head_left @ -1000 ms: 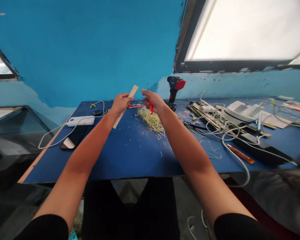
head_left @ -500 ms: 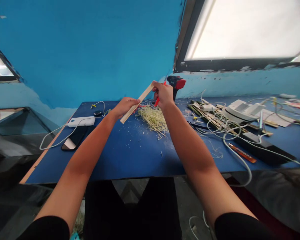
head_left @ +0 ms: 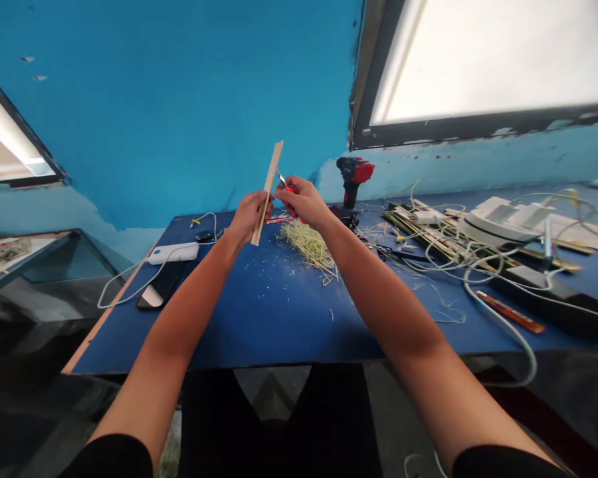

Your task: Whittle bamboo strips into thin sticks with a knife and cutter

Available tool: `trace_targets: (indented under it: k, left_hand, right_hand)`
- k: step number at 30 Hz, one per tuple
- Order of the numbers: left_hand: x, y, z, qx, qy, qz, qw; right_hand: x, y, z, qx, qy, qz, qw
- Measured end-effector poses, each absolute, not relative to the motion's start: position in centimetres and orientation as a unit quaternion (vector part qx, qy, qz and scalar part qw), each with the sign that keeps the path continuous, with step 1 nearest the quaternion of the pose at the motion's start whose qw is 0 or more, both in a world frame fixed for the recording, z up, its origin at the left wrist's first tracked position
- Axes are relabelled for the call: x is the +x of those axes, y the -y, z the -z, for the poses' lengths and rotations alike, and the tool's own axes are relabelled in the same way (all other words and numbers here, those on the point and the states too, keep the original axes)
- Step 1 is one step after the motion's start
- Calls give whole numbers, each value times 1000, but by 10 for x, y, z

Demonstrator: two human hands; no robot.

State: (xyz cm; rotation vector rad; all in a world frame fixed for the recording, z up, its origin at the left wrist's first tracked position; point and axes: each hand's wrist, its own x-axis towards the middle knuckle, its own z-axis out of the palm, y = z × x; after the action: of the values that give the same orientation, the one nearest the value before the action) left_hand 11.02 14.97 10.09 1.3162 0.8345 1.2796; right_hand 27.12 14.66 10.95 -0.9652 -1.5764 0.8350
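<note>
My left hand (head_left: 252,214) is closed around the lower half of a flat, pale strip (head_left: 273,166) that looks like bamboo or wood. The strip stands steeply, its upper end leaning slightly right against the blue wall behind. Just right of it, my right hand (head_left: 301,199) grips a red-handled knife (head_left: 283,179), whose short metal blade points up and left, close to the strip. Whether the blade touches the strip I cannot tell. Below the hands lies a heap of thin pale shavings (head_left: 309,245) on the blue table (head_left: 279,325).
A red and black cordless drill (head_left: 353,176) stands at the back. To the right are tangled white cables (head_left: 471,265), bamboo pieces (head_left: 408,226), a white device (head_left: 498,222) and an orange packet (head_left: 511,312). At left lie a phone (head_left: 159,285) and a white power strip (head_left: 174,252).
The strip has swung from a slant to nearly upright. My right hand has let go of its upper end and come down left, with the knife blade now beside the strip. The view has shifted slightly.
</note>
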Motion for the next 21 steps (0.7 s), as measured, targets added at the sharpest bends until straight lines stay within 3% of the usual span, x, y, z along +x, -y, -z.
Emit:
trace_targets:
  k: [5, 11, 16, 21]
  left_hand:
    - [111, -161, -90, 577, -274, -587, 498]
    - [112, -168, -85, 584, -317, -620, 418]
    - [98, -164, -99, 541, -359, -546, 530]
    - [96, -154, -114, 536, -420, -435, 589]
  right_hand:
    - [263, -143, -109, -379, 647, -353, 560]
    - [250, -135, -113, -321, 663, -356, 575]
    - [262, -141, -114, -382, 664, -292, 573]
    - [280, -145, -115, -474, 732, -75, 484]
